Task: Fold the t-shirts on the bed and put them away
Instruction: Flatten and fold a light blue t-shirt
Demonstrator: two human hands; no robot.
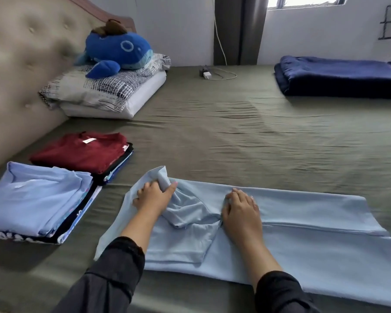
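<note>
At the near edge of the bed with its olive-green sheet [235, 136], a pale blue cotton t-shirt [303, 233] lies spread lengthwise, its sides already turned in to a long band; by my reading this one is mid-fold, with the sleeve end not yet tidied and the crosswise folds not yet made. The left hand [152, 197] sits at the shirt's left end, its fingers [172, 186] curled and pinching a raised roll of the sleeve fabric. The right hand [242, 211] rests on the middle of the shirt, its fingers [248, 197] laid close together and pressing the cloth flat, with bunched fabric gathered just beside the thumb.

Further in, towards the left edge of the bed, stand two finished piles: a stack topped by a folded light blue t-shirt [36, 195], and just behind it, touching, a stack topped by a folded dark red t-shirt [81, 152]. No loose shirts show elsewhere, so this looks like the last to fold; putting away remains.
</note>
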